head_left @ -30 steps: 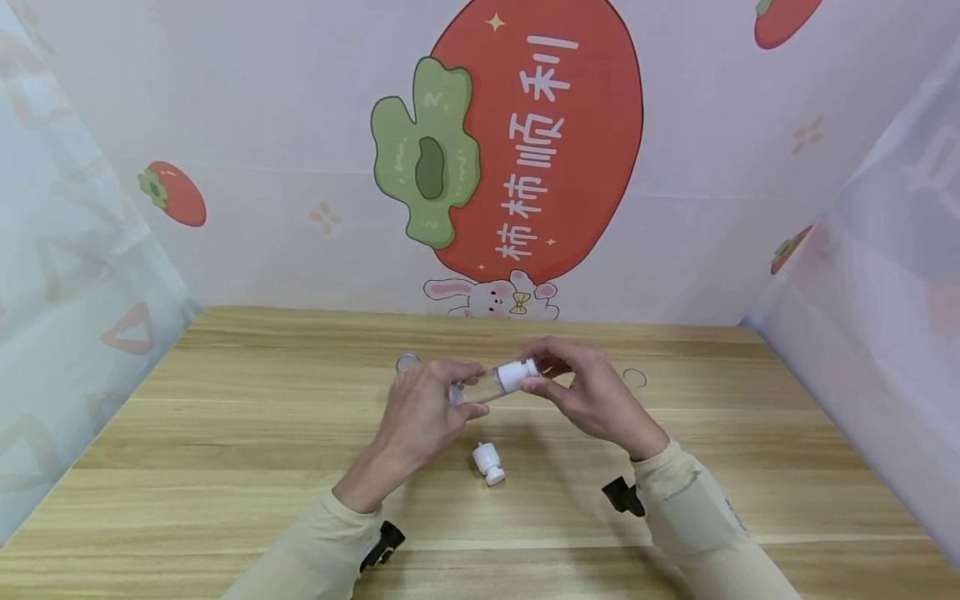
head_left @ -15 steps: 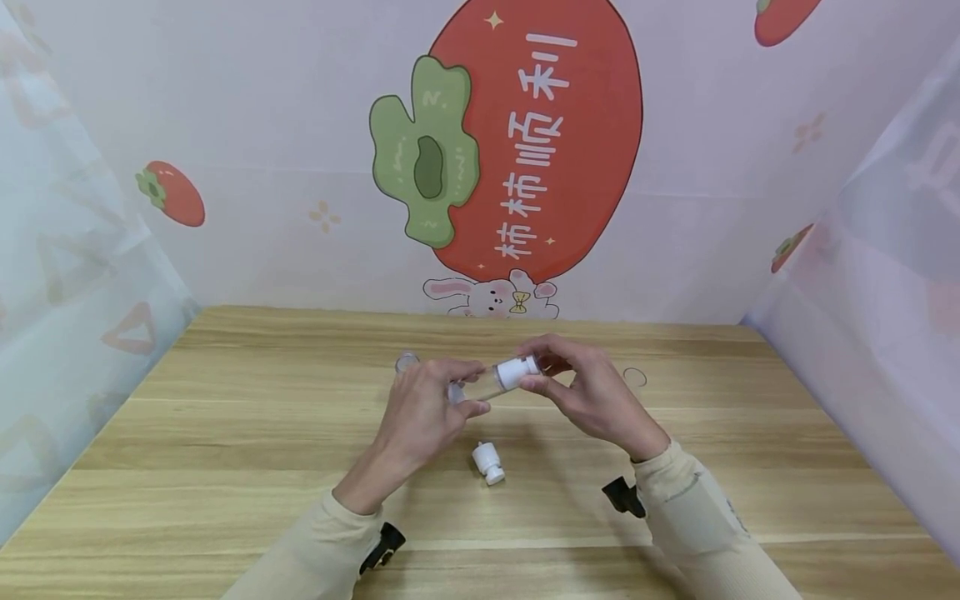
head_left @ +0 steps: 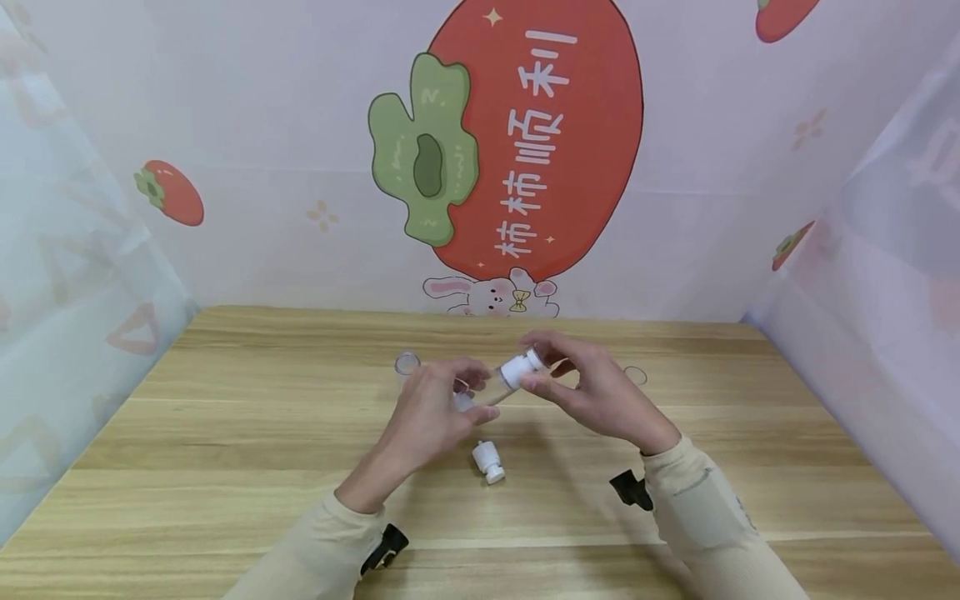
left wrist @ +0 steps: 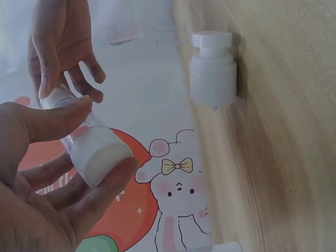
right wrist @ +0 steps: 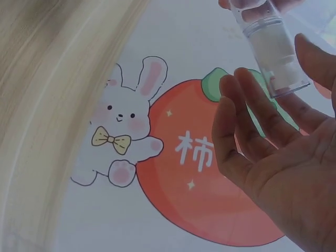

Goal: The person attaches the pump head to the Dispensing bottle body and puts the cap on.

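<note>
In the head view, a small clear bottle [head_left: 491, 390] with a white pump [head_left: 519, 367] at one end is held above the table, tilted up toward the right. My left hand [head_left: 435, 408] holds the lower end; the left wrist view shows its thumb over the body and fingers around the white base [left wrist: 102, 155]. My right hand [head_left: 592, 387] is at the pump end, its thumb and forefinger on either side of the clear cap [right wrist: 283, 71], other fingers spread in the right wrist view. A separate white pump head [head_left: 488, 462] lies on the table below the hands.
A small clear round cap [head_left: 407, 362] lies left of the hands, and a thin clear ring-like piece [head_left: 635, 376] lies right of them. The wooden table [head_left: 262, 433] ends at a printed cloth backdrop [head_left: 285, 242].
The bottle's pump end has tilted upward, and the right hand has shifted slightly right. The left fingers and thumb have spread a little. The loose parts on the table have not moved.
</note>
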The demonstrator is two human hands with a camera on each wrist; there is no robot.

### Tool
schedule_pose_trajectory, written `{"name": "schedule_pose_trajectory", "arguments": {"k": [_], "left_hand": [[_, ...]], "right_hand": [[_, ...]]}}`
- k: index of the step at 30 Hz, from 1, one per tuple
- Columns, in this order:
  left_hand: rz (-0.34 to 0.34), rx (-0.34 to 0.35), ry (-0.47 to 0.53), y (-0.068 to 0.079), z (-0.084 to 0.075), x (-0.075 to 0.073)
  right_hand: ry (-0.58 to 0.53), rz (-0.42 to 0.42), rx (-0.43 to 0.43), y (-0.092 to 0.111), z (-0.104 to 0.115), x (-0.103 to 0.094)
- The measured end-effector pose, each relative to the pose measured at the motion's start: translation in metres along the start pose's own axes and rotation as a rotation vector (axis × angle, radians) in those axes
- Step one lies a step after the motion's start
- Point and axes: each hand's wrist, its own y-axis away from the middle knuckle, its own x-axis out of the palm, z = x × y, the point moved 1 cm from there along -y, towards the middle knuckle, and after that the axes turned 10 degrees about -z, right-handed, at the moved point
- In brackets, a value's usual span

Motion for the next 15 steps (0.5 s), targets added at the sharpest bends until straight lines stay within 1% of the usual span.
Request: {"name": "schedule_pose_trajectory", "arguments": {"k": [6, 15], "left_hand": [[0.019, -0.08, 0.057, -0.0012, -0.001, 0.0004], [0.021, -0.118, 0.097, -0.0016, 0.0036, 0.0006]], "right_hand": [[0.021, -0.011, 0.016, 0.0021, -0.0016, -0.0044], [0.039, -0.015, 0.015, 0.0009, -0.0023, -0.0088]]}}
